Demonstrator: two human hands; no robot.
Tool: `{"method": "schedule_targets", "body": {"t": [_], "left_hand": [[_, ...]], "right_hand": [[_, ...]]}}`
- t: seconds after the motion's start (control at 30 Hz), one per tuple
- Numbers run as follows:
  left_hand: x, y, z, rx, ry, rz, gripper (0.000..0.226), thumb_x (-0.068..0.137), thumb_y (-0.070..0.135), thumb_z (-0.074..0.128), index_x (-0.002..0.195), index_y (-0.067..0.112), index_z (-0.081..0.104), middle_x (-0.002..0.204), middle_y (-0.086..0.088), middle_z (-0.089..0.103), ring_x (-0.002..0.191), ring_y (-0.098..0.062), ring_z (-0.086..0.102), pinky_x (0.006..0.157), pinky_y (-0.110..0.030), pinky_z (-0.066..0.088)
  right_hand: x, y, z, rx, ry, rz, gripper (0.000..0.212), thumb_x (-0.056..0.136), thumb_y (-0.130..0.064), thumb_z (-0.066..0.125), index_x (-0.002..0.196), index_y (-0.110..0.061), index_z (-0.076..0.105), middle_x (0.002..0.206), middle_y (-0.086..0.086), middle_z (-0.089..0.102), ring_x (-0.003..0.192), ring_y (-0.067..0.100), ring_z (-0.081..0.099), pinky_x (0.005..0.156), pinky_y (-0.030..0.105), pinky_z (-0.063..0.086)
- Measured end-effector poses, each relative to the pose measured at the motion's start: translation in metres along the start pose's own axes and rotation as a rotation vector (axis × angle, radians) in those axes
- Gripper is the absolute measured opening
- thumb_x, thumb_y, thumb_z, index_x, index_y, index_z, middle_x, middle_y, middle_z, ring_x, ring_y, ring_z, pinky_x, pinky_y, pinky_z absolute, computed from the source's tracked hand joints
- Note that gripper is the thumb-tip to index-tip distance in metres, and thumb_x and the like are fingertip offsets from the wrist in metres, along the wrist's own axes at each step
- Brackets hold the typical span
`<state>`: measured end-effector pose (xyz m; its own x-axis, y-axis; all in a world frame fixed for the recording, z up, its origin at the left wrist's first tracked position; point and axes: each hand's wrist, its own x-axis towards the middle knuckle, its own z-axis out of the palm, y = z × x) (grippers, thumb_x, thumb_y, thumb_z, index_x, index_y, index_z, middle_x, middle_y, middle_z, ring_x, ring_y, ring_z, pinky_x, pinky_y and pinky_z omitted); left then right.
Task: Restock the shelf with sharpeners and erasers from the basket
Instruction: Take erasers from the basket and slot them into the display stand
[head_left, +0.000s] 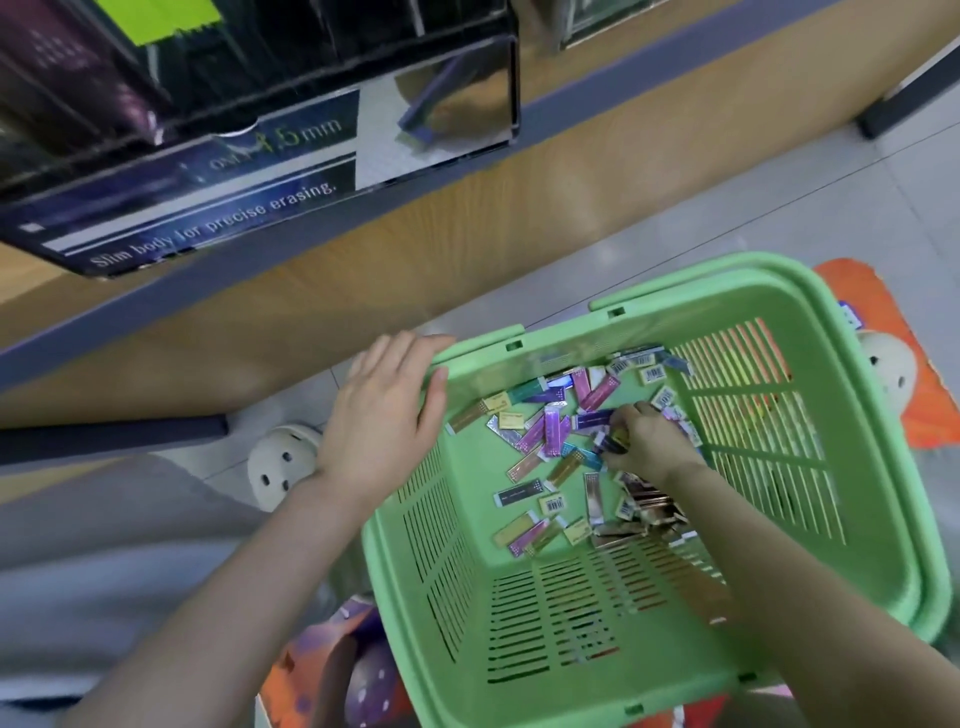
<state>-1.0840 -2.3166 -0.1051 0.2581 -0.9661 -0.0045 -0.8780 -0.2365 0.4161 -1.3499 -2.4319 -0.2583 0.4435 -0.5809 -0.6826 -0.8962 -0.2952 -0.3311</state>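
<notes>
Head, erasers (552, 431) flat in basket (727, 280), axes mixed

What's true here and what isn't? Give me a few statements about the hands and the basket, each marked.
1. The basket is green. True.
2. The left hand reaches deep inside the basket. False: it rests on the basket's rim.
3. The right hand grips packets at the basket's bottom. True.
4. The basket is empty. False: many small coloured packets lie scattered on its bottom.
</notes>
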Motion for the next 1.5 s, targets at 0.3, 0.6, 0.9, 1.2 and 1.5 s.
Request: {"method": "schedule_targets", "body": {"t": [0.3, 0.6, 0.9, 1.2, 1.5], "left_hand": [[-0.015, 0.085, 0.05, -0.771, -0.35, -0.55, 0.031, 0.101, 0.031, 0.036, 0.128, 0.02, 0.043, 0.122, 0.005, 0.048, 0.105, -0.002, 0.047, 0.088, -0.012, 0.039], [-0.016, 0.091, 0.059, -1.378, -0.465, -0.833, 0.044, 0.101, 0.042, 0.03, 0.119, 0.01, 0.054, 0.104, -0.011, 0.067, 0.064, -0.016, 0.06, 0.068, -0.032, 0.052], [-0.033, 0.084, 0.067, -1.238, -0.459, -0.937, 0.037, 0.102, 0.035, 0.033, 0.112, 0.007, 0.056, 0.081, -0.002, 0.06, 0.051, -0.012, 0.052, 0.052, -0.019, 0.046], [-0.047, 0.087, 0.069, -1.24, -0.463, -0.973, 0.032, 0.102, 0.033, 0.032, 0.107, 0.012, 0.055, 0.089, -0.007, 0.059, 0.067, -0.016, 0.053, 0.065, -0.02, 0.051], [-0.052, 0.083, 0.065, -1.247, -0.433, -0.961, 0.035, 0.102, 0.032, 0.032, 0.111, 0.01, 0.056, 0.087, -0.005, 0.061, 0.065, -0.015, 0.056, 0.062, -0.015, 0.049]], "right_hand": [[-0.049, -0.076, -0.042, 0.751, 0.076, -0.034, 0.027, 0.075, -0.023, 0.078, 0.091, -0.024, 0.057, 0.089, 0.004, 0.062, 0.086, 0.018, 0.059, 0.074, 0.016, 0.048], [-0.087, -0.086, -0.071, 0.733, 0.026, -0.271, 0.017, 0.089, -0.019, 0.062, 0.106, -0.02, 0.061, 0.099, -0.001, 0.071, 0.091, 0.006, 0.067, 0.085, 0.021, 0.053], [-0.066, 0.031, -0.009, 0.115, -0.326, 0.05, 0.042, 0.08, -0.036, 0.069, 0.115, -0.018, 0.055, 0.11, -0.001, 0.06, 0.099, 0.016, 0.059, 0.098, 0.036, 0.047], [-0.049, 0.023, -0.015, -0.311, -0.449, -0.02, 0.082, 0.076, -0.042, 0.073, 0.143, -0.02, 0.031, 0.144, 0.0, 0.04, 0.129, 0.025, 0.042, 0.108, 0.039, 0.035], [-0.043, 0.018, -0.017, -0.481, -0.45, -0.164, 0.042, 0.092, -0.032, 0.057, 0.127, -0.015, 0.042, 0.119, 0.006, 0.058, 0.103, 0.021, 0.059, 0.088, 0.034, 0.05]]}}
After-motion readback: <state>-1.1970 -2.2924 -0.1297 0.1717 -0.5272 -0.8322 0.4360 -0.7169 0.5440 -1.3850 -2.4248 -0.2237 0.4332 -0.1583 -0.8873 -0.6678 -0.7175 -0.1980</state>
